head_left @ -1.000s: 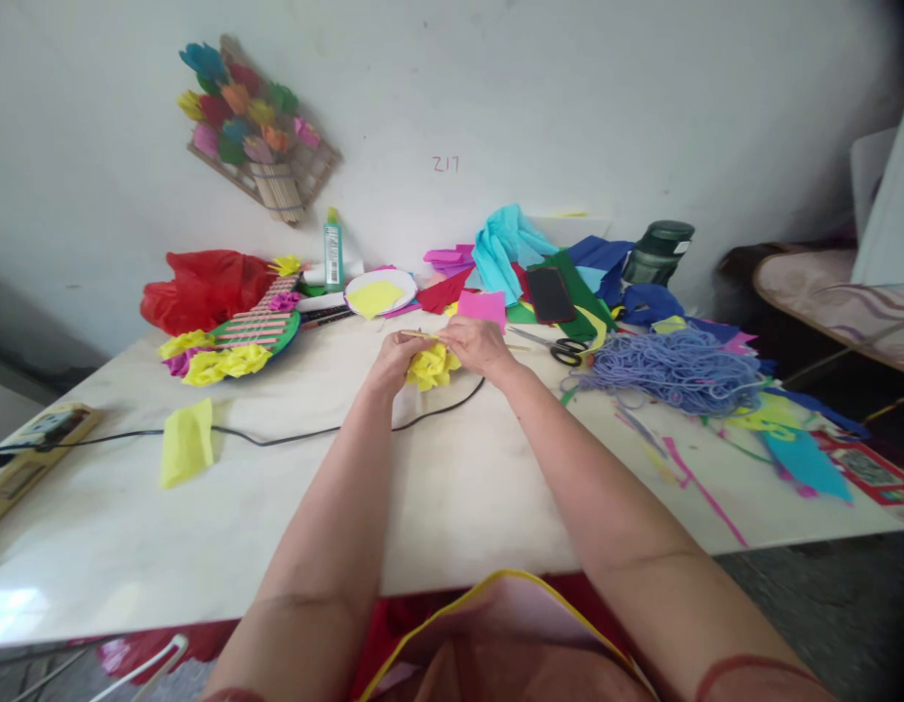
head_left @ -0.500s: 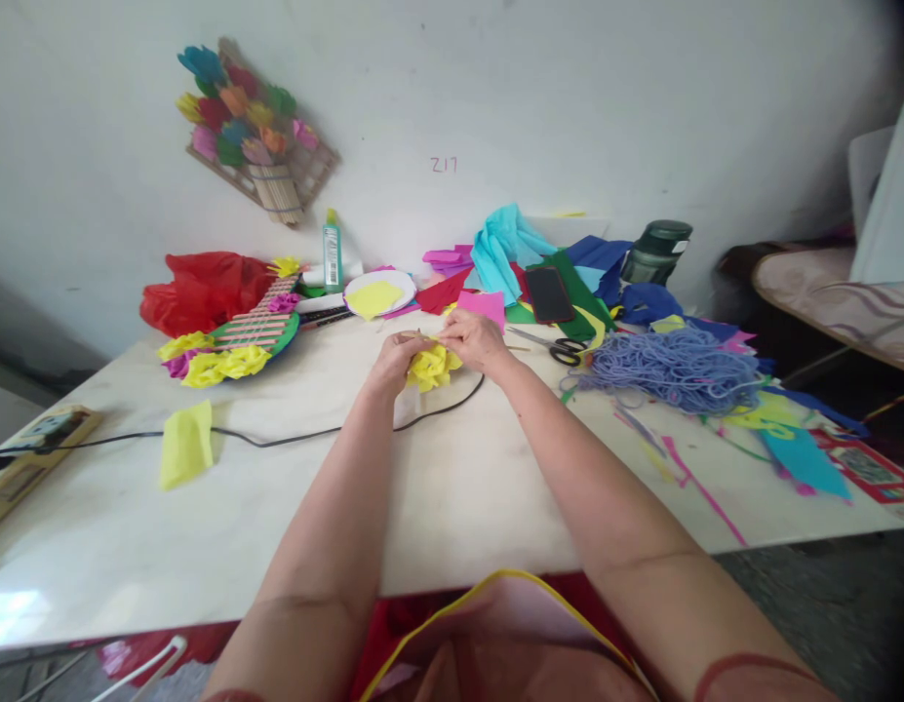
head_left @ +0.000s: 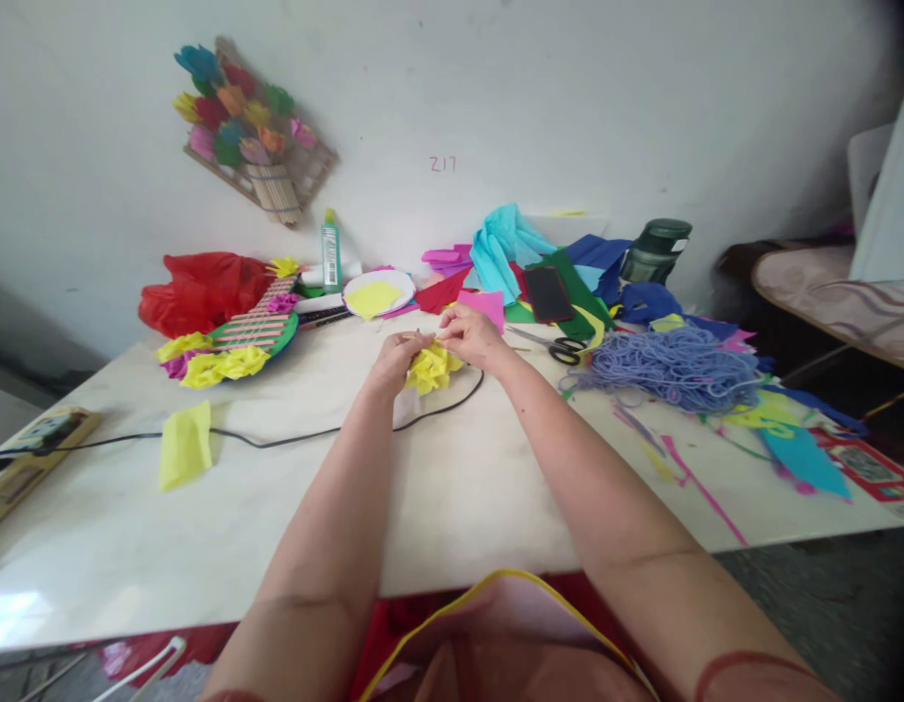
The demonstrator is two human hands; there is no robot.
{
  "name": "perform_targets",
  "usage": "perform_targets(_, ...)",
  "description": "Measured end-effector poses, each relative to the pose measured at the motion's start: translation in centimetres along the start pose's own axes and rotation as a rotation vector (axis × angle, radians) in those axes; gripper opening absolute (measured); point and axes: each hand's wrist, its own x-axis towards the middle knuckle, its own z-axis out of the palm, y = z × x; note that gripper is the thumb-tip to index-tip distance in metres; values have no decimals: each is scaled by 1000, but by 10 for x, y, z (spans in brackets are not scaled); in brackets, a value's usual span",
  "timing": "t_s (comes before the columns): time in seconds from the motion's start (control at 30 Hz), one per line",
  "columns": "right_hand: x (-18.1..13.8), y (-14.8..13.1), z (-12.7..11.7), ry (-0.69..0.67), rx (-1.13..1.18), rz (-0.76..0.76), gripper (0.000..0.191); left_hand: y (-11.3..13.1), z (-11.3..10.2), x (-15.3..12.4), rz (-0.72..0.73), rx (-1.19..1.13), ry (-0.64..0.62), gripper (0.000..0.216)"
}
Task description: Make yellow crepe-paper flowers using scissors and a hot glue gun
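Observation:
Over the middle of the table, a crumpled yellow paper flower [head_left: 432, 369] hangs below my two hands. My left hand [head_left: 400, 359] is closed in a pinch on its left side. My right hand [head_left: 470, 336] has its fingers pinched together at the flower's upper right; the exact spot it grips is partly hidden by the fingers. Just behind the right hand lies a pink paper square [head_left: 488, 308]. To the right are black-handled scissors [head_left: 566, 349]. A flat yellow paper piece [head_left: 186, 446] lies at the left.
A black cable [head_left: 276, 445] crosses the table from the power strip [head_left: 38, 458]. A green board with paper flowers [head_left: 272, 334] stands back left, near a glue bottle [head_left: 331, 255]. Blue-purple yarn [head_left: 675, 369], a phone [head_left: 548, 294] and a dark bottle [head_left: 656, 252] are at right.
My right hand's fingers have lifted slightly at the top of the flower. My left hand stays almost where it was, still holding the flower.

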Motion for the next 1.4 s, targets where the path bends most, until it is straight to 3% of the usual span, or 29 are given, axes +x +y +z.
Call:
perform_targets(0.3, 1, 7, 3, 7, 117, -10, 8, 0, -3, 0, 16, 5, -17, 27)
perform_targets(0.5, 2, 16, -1, -69, 238, -85, 10, 4, -4, -2, -15, -18, 0, 26)
perform_targets(0.87, -1, 23, -4, -138, 46, -111, 14, 4, -7, -1, -40, -34, 5, 25)
perform_targets(1.4, -1, 21, -5, -89, -68, -152, 16, 2, -9, -1, -60, -39, 33, 24)
